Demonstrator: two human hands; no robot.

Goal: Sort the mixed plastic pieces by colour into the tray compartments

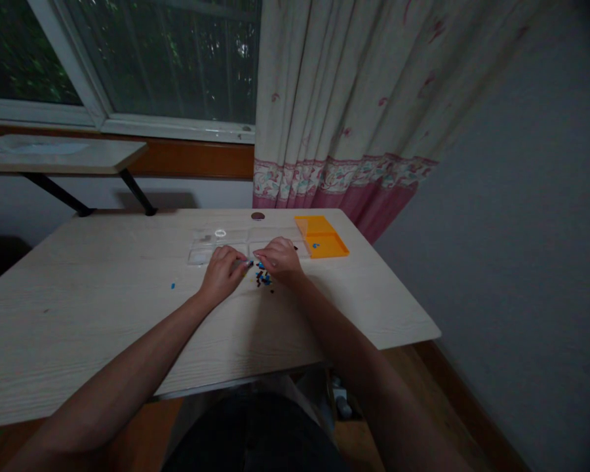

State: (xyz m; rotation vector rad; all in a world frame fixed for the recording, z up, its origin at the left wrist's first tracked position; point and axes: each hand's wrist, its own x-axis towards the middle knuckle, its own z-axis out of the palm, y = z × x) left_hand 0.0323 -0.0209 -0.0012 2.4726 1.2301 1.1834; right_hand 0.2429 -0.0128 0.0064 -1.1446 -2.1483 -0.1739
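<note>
My left hand [222, 272] is closed in a pinch over the table, with a small dark-blue piece [250, 263] at its fingertips. Just to the right, my right hand [279, 259] has thumb and finger pressed together; whatever lies between them is too small to make out. Below and between both hands lies a loose pile of tiny blue, black and yellow pieces [264, 279]. Behind the hands stands a clear plastic box [270, 232] with compartments, partly hidden by them. To its right an orange case [330, 245] lies unfolded, a few blue bits inside.
The pale wooden table [103, 295] bears a lone blue piece [173, 286] left of my left hand. A dark round object [257, 216] sits near the back edge. A raised shelf [63, 154] stands at back left, and a curtain [324, 131] hangs behind the table.
</note>
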